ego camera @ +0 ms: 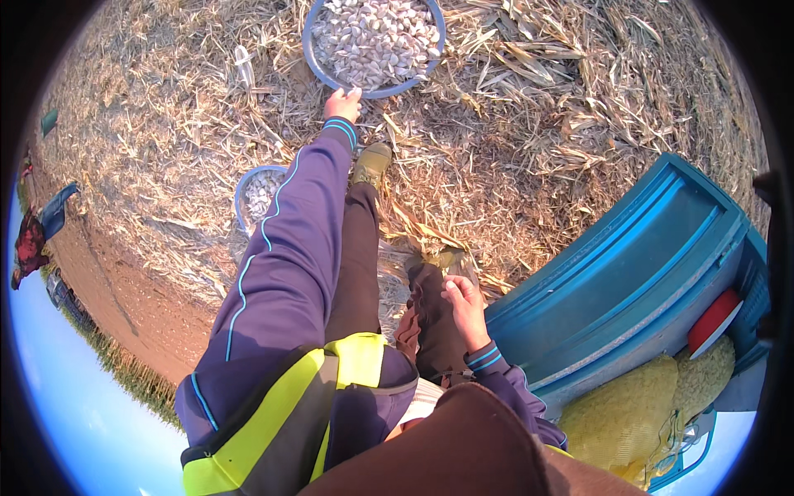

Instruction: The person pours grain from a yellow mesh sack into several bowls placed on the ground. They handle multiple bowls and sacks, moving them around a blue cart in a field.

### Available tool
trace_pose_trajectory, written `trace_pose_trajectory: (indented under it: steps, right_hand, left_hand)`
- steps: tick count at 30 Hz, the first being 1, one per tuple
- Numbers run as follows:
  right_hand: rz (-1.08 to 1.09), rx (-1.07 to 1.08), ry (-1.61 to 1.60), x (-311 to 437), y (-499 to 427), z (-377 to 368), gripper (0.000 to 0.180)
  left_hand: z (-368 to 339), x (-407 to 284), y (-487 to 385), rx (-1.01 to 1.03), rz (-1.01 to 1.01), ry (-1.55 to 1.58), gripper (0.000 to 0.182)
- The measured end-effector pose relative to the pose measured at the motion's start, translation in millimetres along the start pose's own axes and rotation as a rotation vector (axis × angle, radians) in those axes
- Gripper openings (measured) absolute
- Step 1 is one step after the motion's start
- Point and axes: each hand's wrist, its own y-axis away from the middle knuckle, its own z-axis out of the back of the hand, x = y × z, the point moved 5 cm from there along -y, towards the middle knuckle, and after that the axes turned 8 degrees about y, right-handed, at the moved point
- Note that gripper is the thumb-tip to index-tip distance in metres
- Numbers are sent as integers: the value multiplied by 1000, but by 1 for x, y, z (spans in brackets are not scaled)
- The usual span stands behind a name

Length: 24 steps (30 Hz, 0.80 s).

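My left hand (344, 104), its arm stretched forward, is at the near rim of a large round basin (312, 59). Its fingers are curled and overlap the rim in the picture; whether they grip it is unclear. Whitish-purple garlic cloves (378, 43) fill the basin. My right hand (465, 310) hangs in front of my right leg with its fingers curled in, and nothing shows in it. A smaller blue-rimmed basin (239, 198), holding similar pale cloves (260, 193), stands on the ground, partly hidden behind my left sleeve.
Dry corn husks and stalks (527, 56) litter the ground. Close on my right is a blue metal cargo bed (614, 266), with yellow mesh sacks (620, 409) and a red round object (713, 322). At far left are a person in red (30, 242) and a dirt strip (124, 291).
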Motion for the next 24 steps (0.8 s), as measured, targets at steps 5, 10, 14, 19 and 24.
trace_pose_trajectory:
  steps: [5, 10, 14, 19, 24]
  right_hand:
    - [130, -163, 108, 42, 101, 27, 23]
    - [219, -362, -122, 83, 217, 71, 25]
    - [378, -861, -474, 77, 313, 102, 23]
    - [369, -1239, -806, 25, 387, 102, 18]
    - [344, -1682, -824, -4, 450, 132, 16]
  left_hand:
    - [41, -82, 32, 1, -424, -812, 71]
    - [92, -110, 120, 542, -223, -1384, 53]
    - [65, -195, 137, 730, -302, -1511, 48]
    - [-51, -310, 166, 799, -516, -1507, 43]
    - [-194, -376, 222, 909, -920, -1541, 38]
